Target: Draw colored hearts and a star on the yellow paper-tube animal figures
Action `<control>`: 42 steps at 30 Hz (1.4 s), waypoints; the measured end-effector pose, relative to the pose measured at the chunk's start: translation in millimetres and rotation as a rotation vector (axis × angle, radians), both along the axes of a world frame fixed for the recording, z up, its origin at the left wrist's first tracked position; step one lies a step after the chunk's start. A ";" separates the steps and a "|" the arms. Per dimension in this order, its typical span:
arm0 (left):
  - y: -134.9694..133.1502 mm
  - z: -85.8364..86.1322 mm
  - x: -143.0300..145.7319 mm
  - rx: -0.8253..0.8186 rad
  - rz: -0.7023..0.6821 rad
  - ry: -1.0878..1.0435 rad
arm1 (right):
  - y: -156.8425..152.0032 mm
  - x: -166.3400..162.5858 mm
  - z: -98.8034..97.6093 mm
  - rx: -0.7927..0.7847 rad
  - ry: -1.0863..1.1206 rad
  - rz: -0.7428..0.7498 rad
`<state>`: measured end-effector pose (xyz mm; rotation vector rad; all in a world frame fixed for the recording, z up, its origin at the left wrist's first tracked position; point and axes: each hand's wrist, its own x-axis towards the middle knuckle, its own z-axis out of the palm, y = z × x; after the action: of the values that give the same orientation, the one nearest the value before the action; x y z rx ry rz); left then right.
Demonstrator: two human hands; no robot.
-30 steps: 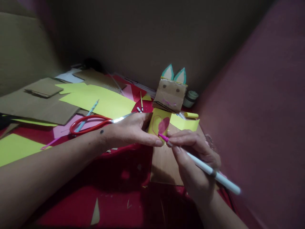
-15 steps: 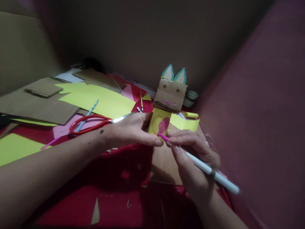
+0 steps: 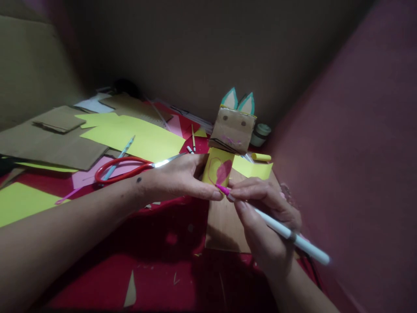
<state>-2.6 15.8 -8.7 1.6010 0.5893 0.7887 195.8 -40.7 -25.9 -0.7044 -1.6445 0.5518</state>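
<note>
A small cardboard figure (image 3: 232, 130) stands at the centre, with a brown box head, two teal-edged ears and a yellow paper body (image 3: 215, 167) bearing a partly pink-filled heart. My left hand (image 3: 182, 178) grips the yellow body from the left, thumb along its lower edge. My right hand (image 3: 263, 217) is closed round a white pen with a pink tip (image 3: 280, 228), and the tip touches the bottom of the heart. A brown cardboard sheet (image 3: 224, 224) lies under the figure.
Red-handled scissors (image 3: 124, 169) lie left of my left hand on the red cloth. Yellow paper sheets (image 3: 137, 137), cardboard pieces (image 3: 52, 145), a light blue pencil (image 3: 122, 154) and a small jar (image 3: 260, 134) sit around. A dark red wall rises on the right.
The pen tip has shifted very slightly along the lower edge of the heart. Both hands otherwise stay where they were.
</note>
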 end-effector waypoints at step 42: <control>-1.9 -0.6 3.9 -0.065 0.031 -0.018 | -2.2 -0.3 0.5 -0.002 -0.028 0.023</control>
<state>1.3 13.9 -9.3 1.5272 0.6218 0.7984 195.5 -42.9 -25.4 -0.6985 -1.6801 0.5617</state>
